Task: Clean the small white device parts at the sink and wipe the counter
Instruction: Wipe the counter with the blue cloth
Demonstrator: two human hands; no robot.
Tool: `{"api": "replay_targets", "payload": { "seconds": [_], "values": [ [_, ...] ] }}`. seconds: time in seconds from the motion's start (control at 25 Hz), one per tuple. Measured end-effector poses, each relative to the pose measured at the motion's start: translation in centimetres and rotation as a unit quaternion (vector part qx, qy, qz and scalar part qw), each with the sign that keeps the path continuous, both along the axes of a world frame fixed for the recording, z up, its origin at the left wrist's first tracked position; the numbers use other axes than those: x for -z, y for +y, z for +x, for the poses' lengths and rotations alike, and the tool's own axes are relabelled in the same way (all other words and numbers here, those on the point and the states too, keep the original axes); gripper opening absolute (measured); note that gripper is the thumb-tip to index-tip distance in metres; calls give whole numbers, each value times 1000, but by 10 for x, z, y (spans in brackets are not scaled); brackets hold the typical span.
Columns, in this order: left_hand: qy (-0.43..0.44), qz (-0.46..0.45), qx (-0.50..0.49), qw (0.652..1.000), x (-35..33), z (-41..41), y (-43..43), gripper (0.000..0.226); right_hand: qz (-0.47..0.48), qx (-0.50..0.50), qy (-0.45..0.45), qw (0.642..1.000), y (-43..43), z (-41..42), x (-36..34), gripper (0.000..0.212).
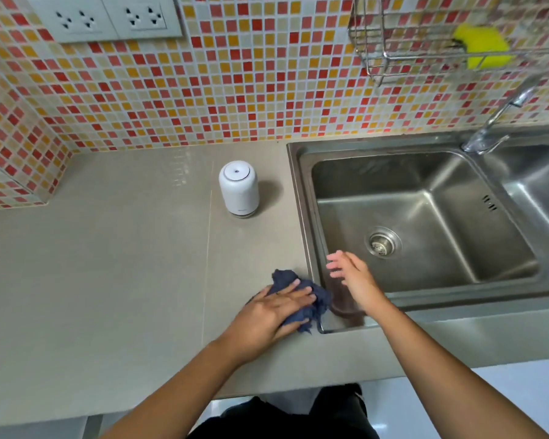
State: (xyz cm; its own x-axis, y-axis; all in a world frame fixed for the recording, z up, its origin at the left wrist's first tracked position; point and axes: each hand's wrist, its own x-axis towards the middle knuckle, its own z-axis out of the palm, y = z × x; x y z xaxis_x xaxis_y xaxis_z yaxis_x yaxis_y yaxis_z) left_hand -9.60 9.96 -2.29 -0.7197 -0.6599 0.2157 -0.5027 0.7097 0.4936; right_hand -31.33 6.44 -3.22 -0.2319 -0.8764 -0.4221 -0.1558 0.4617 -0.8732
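Note:
A small white cylindrical device (239, 187) stands upright on the grey counter (108, 264), just left of the steel sink (425, 223). My left hand (273, 307) presses flat on a crumpled dark blue cloth (311, 296) on the counter at the sink's near-left corner. My right hand (351, 278) hovers over the sink's left rim, fingers spread, holding nothing.
A faucet (501, 115) rises behind the sink, with a second basin (539, 185) to its right. A wire rack (425, 52) on the tiled wall holds a yellow sponge (482, 47). Wall sockets (108, 17) sit at the upper left. The counter's front edge lies close below my arms.

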Motion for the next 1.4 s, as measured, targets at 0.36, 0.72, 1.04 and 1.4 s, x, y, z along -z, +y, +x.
{"api": "replay_targets", "payload": {
  "seconds": [0.36,0.72,1.04,1.4],
  "values": [
    [87,23,-25,996,-86,-129,-74,81,-62,-87,-303,947,-40,-100,-118,23],
    [218,142,-190,947,-127,-227,-121,50,-242,-327,183,895,-83,-202,-212,33],
    [141,-189,-239,942,-293,-267,-201,18,-446,-182,122,868,-151,-261,-310,24],
    [-106,-240,-313,913,-359,-271,-279,23,-423,-158,109,885,-246,-257,-322,20]
  ]
}}
